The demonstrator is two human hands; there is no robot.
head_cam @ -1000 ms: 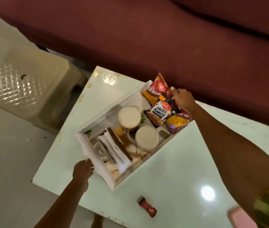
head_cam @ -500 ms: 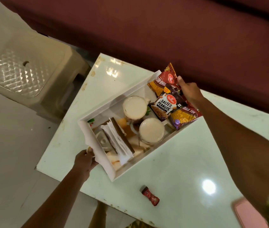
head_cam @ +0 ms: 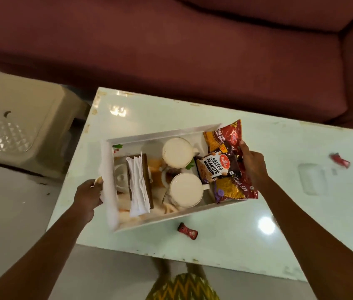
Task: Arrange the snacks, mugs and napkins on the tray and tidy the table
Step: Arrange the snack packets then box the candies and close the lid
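A white tray (head_cam: 156, 133) sits on the pale green table (head_cam: 225, 226). My left hand (head_cam: 88, 194) grips its left end. My right hand (head_cam: 252, 164) holds its right end, over the snack packets. Inside the tray stand two mugs, one at the back (head_cam: 177, 153) and one nearer me (head_cam: 186, 189). To their left lies a stack of white napkins (head_cam: 137, 186) on a brown holder. Several snack packets (head_cam: 227, 161) fill the right end, a salted peanuts pack (head_cam: 215, 168) on top.
A small red wrapper (head_cam: 187, 231) lies on the table just in front of the tray, another red wrapper (head_cam: 340, 161) at far right. A beige plastic stool (head_cam: 20, 131) stands to the left. A maroon sofa (head_cam: 182, 44) runs along the far side.
The tray has turned from a diagonal toward square with the table edge and sits nearer the middle. Both hands stayed at its ends; the view shifted as my head moved.
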